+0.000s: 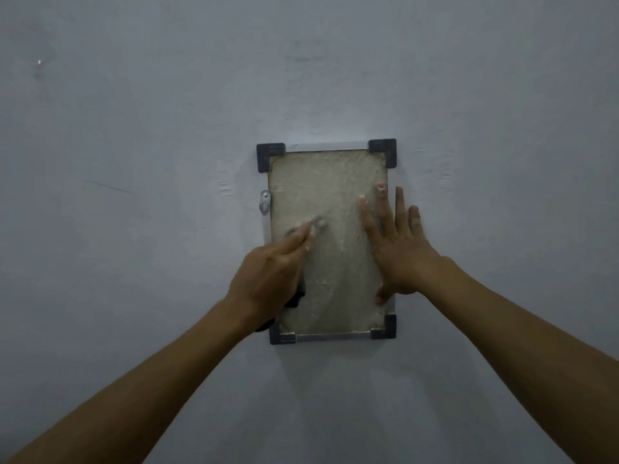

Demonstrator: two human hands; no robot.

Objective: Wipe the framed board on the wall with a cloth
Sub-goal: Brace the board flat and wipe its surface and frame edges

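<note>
- Head view: framed board [326, 242] hung on grey wall [134, 128], just below and right of frame centre; pale, grainy panel inside a thin metal frame with dark corner caps [270, 155].
- Hanging clip [264, 202] with screw sat at 9 o'clock on the frame edge; judged the only visible fixing, so the board may swing or shift under sideways force.
- Left hand [268, 279] lay at 8 o'clock on the panel, fingers pressed together and pinching a small grey cloth [315, 226]; the wad was blurred.
- Something dark showed under the left palm; could not identify it.
- Right hand [398, 249] was spread flat at 3 o'clock, fingers over the right frame edge, holding nothing.
- Judgement: board light and stiff, surface rough and possibly crumbly; brace at the frame, rub lightly. Cloth soft, limp.
</note>
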